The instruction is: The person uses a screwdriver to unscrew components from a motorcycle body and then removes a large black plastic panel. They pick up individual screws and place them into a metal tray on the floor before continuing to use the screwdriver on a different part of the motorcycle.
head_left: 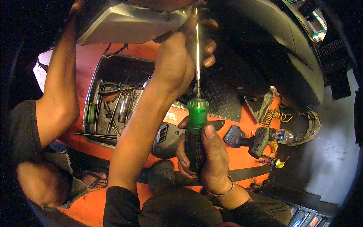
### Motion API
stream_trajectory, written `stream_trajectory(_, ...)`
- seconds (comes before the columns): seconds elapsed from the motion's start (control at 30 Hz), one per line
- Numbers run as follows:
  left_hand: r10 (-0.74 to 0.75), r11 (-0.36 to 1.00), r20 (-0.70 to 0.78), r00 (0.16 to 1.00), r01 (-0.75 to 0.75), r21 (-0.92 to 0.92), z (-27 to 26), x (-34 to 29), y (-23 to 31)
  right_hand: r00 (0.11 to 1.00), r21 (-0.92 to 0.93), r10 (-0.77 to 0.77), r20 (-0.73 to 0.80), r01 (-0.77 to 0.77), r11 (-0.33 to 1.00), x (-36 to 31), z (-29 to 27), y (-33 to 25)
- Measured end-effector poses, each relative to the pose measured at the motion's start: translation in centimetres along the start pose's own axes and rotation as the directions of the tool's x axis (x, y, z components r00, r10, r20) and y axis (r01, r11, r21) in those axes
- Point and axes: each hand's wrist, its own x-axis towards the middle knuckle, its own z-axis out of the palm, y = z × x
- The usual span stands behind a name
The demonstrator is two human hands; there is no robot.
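My right hand (211, 159) is wrapped round the green and black handle of a screwdriver (197, 117), which points straight up and away from me. Its long bright shaft runs past my left hand (181, 56) to the underside of a vehicle's body panel (128, 24). Near the shaft's far end, the fingers of my left hand are curled in close. What they grip there is dark and blurred, and the screwdriver's tip cannot be made out. A dark ridged footboard (223, 104) lies behind the shaft.
At the left, another person's arm (62, 83) reaches up to the panel. A tray of hand tools (90, 113) sits on the orange surface (128, 157). To the right lie a cordless power tool (259, 142), a coiled yellow hose (268, 118) and a spray can (270, 161).
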Motion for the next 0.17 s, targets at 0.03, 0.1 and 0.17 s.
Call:
stream_trajectory(0.03, 0.005, 0.998, -0.019, 1.000, -0.003, 0.061, -0.04, 0.12, 0.06, 0.999, -0.028, -0.032, -0.030, 0.031, 0.999, 0.12, 0.08, 0.20)
stream_trajectory(0.1, -0.032, 0.946, -0.146, 0.989, 0.078, 0.316, 0.00, 0.31, 0.03, 0.999, -0.010, -0.034, -0.021, 0.034, 0.999, 0.54, 0.07, -0.26)
stream_trajectory(0.17, -0.035, 0.826, -0.273, 0.961, 0.182, 0.534, 0.07, 0.48, -0.12, 0.999, 0.031, -0.028, -0.016, 0.029, 0.999, 0.93, 0.05, -0.77)
